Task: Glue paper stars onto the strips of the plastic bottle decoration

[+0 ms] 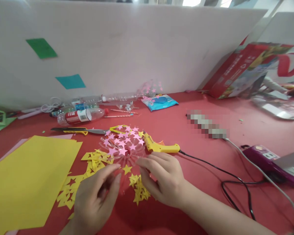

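Pink paper stars (122, 143) cover a clear plastic piece with fanned-out strips (131, 158) in the middle of the red table. My left hand (95, 195) is at its near left, thumb and index finger apart, with nothing visible between them. On the near right, my right hand (163, 179) has curved fingers held apart, the tips close to the clear strips; no object shows in it. A single yellow star (127, 169) is between my hands. Below it lies a heap of yellow stars (139, 191), partly beside my right fingers.
A yellow glue gun (161, 147) with a black cord lies beyond my right hand. At left are yellow sheets (36, 182), cut yellow scraps (95, 163) and scissors (95, 131). Plastic bottles (82, 116) and a blue packet (160, 102) lie near the white board (127, 49).
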Motion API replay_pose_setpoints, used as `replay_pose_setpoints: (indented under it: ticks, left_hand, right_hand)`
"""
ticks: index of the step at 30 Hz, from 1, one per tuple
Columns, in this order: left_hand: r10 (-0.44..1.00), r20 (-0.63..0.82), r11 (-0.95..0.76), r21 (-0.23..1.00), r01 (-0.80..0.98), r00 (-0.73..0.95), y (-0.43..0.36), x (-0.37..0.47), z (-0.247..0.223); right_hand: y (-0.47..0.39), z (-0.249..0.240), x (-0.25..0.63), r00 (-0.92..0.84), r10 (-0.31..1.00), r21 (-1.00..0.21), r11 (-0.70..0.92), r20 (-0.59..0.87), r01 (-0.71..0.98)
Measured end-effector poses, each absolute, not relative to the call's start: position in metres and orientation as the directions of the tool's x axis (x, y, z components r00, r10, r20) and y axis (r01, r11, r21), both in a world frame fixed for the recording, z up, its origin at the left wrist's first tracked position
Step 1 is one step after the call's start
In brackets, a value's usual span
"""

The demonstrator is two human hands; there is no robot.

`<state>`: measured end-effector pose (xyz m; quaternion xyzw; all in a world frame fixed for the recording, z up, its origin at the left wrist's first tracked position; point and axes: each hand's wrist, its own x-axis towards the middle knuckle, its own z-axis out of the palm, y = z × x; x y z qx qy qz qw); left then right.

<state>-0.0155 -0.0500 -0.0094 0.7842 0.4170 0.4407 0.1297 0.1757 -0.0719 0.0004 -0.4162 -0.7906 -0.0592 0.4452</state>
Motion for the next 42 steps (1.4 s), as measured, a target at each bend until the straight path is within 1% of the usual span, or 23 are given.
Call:
replay_pose_setpoints:
  ticks: [3,7,11,14,24,28,31,36,42]
  left_hand:
    - [0.783,0.565,-0.601,0.582,0.548,0.260,-0.049,-0.017,-0.008]
    - [0.845,0.506,-0.515,0.679,0.523,0.175,-0.048,-0.013,-0.006]
    - [0.880,0.454,-0.466,0.766,0.443,0.141,-0.047,-0.009,-0.004]
    - [0.905,0.409,-0.418,0.807,0.417,0.114,-0.045,-0.008,-0.003]
    - [0.909,0.404,-0.401,0.769,0.497,0.107,-0.050,-0.005,0.001]
    - [0.922,0.350,-0.387,0.812,0.436,0.166,-0.053,-0.003,0.000]
    - [0.917,0.339,-0.398,0.824,0.404,0.212,-0.053,-0.003,-0.002]
    - [0.917,0.312,-0.392,0.825,0.408,0.250,-0.051,-0.003,-0.004]
    - [0.911,0.249,-0.384,0.802,0.457,0.328,-0.044,-0.006,-0.008]
  right_hand:
    - [-0.072,0.002,0.175,-0.233,0.593,-0.266,0.633,0.771,0.727]
    - [-0.074,0.004,0.174,-0.246,0.560,-0.226,0.642,0.791,0.733]
    - [-0.075,0.004,0.171,-0.276,0.547,-0.197,0.654,0.791,0.730]
    - [-0.074,0.002,0.169,-0.293,0.547,-0.183,0.655,0.784,0.733]
    - [-0.073,0.001,0.168,-0.300,0.554,-0.164,0.638,0.777,0.752]
    - [-0.073,0.001,0.168,-0.343,0.551,-0.117,0.635,0.760,0.763]
    - [-0.075,0.002,0.168,-0.353,0.538,-0.085,0.628,0.765,0.774]
    - [-0.074,0.000,0.168,-0.347,0.516,-0.071,0.628,0.783,0.775]
    - [-0.072,-0.004,0.166,-0.334,0.488,-0.028,0.596,0.807,0.803]
